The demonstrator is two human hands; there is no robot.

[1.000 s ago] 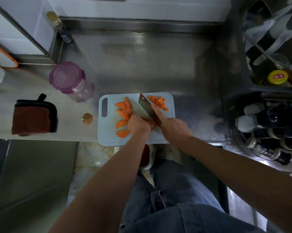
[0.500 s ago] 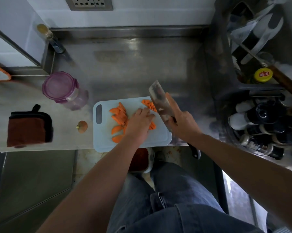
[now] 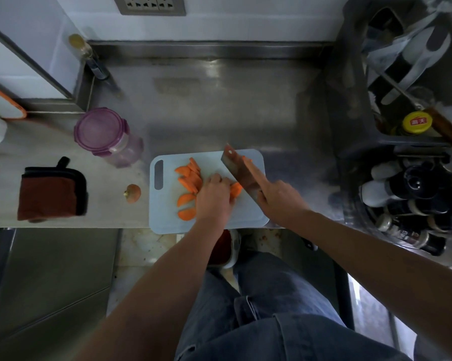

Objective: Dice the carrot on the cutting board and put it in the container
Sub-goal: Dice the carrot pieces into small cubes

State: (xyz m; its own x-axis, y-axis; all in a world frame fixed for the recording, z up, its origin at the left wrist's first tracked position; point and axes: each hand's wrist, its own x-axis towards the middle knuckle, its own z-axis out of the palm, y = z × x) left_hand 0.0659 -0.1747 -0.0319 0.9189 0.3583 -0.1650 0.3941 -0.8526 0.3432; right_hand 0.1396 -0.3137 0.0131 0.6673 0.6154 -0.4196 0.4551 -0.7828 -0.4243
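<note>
A pale blue cutting board (image 3: 248,213) lies at the counter's front edge. Orange carrot slices (image 3: 188,178) are spread over its left half, and a few small pieces show behind the blade at the far right. My left hand (image 3: 213,198) presses down on slices in the middle of the board, fingers curled over them. My right hand (image 3: 279,199) grips a cleaver (image 3: 239,169), index finger stretched along the blade, which stands on the board just right of my left hand. A clear container with a purple lid (image 3: 99,131) stands left of the board, closed.
A carrot end (image 3: 133,193) lies on the counter left of the board. A folded dark red cloth (image 3: 51,190) sits further left. A rack of bottles (image 3: 412,188) and a utensil holder (image 3: 412,58) crowd the right side. A wall socket is behind.
The cleaver, lifted off to the right half a second ago, has come back down onto the board beside my left hand. My left hand has shifted slightly over the slices.
</note>
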